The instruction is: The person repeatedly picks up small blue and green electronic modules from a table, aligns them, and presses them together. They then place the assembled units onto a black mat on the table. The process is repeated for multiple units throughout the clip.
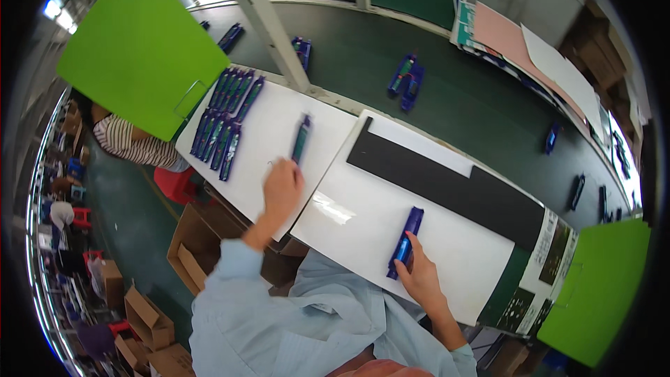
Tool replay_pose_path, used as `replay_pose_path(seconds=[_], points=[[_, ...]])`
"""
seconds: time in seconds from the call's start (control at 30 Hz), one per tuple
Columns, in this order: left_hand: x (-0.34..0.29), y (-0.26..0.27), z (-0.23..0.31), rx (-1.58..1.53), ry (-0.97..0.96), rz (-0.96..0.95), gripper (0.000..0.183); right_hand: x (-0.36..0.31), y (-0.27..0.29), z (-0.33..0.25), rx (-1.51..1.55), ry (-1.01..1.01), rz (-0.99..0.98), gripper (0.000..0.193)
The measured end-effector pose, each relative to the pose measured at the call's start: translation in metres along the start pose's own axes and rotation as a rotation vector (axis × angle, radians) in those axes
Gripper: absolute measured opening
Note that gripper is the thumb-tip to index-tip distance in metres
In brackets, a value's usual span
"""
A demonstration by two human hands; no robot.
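Note:
My left hand (283, 188) is over the white board on the left, its fingers closed at the near end of a slim blue piece with a green strip (301, 141); both are slightly blurred. A longer blue piece with a shiny face (412, 225) lies slanted on the right-hand white board. My right hand (423, 272) grips its near half between thumb and fingers. Left of my left hand, several similar slim blue pieces (229, 145) lie side by side in two rows.
Beyond the boards runs a dark green belt (349, 49) carrying scattered blue pieces (406, 82). A pale post (269, 24) rises at the board's back edge. Bright green panels (143, 49) flank both sides. A black strip (447, 192) lies along the right board. Cardboard boxes (188, 251) stand below left.

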State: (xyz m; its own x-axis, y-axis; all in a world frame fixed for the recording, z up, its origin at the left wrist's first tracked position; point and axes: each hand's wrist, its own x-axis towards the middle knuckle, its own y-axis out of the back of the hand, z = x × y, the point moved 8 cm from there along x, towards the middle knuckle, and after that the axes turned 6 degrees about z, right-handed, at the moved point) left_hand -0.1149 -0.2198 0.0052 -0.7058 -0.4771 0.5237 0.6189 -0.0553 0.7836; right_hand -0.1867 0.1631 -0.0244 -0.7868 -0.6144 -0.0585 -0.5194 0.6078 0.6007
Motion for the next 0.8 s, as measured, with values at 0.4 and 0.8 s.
replay_pose_path(seconds=[0.4, 0.8], points=[[-0.107, 0.017, 0.204, -0.627, 0.011, -0.512, 0.035, 0.01, 0.029, -0.016, -0.035, 0.041, -0.069, 0.067], [0.046, -0.088, 0.151, -0.325, -0.22, -0.003, 0.031, 0.248, 0.045, -0.012, 0.064, 0.26, 0.17, 0.027]])
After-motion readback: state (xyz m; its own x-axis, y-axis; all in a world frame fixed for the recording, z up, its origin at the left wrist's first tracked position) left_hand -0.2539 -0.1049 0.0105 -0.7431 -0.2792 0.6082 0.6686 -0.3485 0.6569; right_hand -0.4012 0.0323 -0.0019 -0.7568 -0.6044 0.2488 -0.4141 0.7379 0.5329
